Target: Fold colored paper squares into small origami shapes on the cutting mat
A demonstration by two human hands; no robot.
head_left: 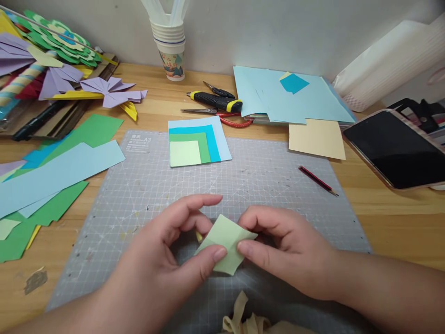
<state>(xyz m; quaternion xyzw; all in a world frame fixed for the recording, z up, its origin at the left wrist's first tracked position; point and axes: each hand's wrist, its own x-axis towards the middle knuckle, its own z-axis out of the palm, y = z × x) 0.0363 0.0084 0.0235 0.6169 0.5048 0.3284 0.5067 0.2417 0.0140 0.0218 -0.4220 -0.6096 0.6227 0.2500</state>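
Observation:
A small pale green paper square (225, 236) is held up over the grey cutting mat (139, 195), turned corner-up with faint creases. My left hand (177, 246) pinches its left side, thumb on the front face, index finger stretched out above. My right hand (281, 248) grips the right corner between thumb and bent fingers. Beyond the hands, on the mat's back edge, lies a stack of paper squares (187, 150) in light blue, blue, green and pale green, each smaller than the one under it. A dark red pencil (316, 180) rests at the mat's right.
Paper strips (52, 178) and purple paper flowers (107, 90) cover the left side. At the back stand paper cups (170, 51), with a cutter (215, 100) and scissors (229, 119) nearby. Light blue sheets (278, 102), a beige sheet (318, 139) and a tablet (399, 148) lie right.

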